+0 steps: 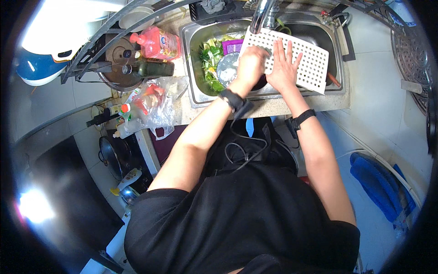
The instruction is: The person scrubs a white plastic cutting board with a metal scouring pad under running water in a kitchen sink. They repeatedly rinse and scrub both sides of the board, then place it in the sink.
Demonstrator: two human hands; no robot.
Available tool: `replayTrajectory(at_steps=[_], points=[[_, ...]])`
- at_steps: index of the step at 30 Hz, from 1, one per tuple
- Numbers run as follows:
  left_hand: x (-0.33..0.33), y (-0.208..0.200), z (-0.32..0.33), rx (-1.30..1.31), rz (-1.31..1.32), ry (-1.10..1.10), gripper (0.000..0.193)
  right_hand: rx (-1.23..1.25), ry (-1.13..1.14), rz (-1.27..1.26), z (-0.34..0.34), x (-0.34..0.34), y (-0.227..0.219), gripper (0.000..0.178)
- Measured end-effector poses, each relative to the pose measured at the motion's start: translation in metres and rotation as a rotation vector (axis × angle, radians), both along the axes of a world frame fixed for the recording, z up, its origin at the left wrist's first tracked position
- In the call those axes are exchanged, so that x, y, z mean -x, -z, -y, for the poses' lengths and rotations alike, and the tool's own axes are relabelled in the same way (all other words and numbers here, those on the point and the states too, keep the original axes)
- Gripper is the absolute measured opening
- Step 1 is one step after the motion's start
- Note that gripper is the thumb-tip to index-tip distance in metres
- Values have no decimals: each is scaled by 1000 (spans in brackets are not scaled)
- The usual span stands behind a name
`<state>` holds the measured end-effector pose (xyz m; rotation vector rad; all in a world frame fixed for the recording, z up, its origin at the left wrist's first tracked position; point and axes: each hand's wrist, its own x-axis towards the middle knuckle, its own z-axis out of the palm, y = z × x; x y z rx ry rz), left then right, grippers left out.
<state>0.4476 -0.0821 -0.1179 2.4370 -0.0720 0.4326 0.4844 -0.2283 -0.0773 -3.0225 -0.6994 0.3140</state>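
A white board with rows of round holes (312, 61) lies at a slant across the steel double sink (193, 84), mostly over the right basin. My right hand (284, 66) presses flat on it, fingers stretched and spread. Against the board's left part, my left hand (252, 65) is closed with its fingers curled; whatever they hold is hidden. Beneath the left hand, green leafy scraps (207, 59), a purple packet (232, 46) and a clear, crinkled plastic piece (226, 71) fill the left basin. The metal faucet (260, 18) hangs over the board's top edge.
Left of the sink stand a pink pump bottle (162, 43), a dark green glass bottle (155, 68) and a lidded pot (116, 59). A clear plastic bag (171, 100) lies by the counter edge. A blue cloth (378, 180) is at lower right.
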Motion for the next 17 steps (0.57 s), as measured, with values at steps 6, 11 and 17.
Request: replayTrajectory(at_steps=[6, 11, 17], points=[[-14, -4, -32, -39, -8, -237, 16, -170, 2, 43, -5, 3, 8, 105], [11, -6, -1, 14, -61, -44, 19, -148, -4, 18, -3, 2, 7, 105], [-13, -15, -34, -85, -11, -202, 15, 18, 0, -34, -14, 0, -4, 106]])
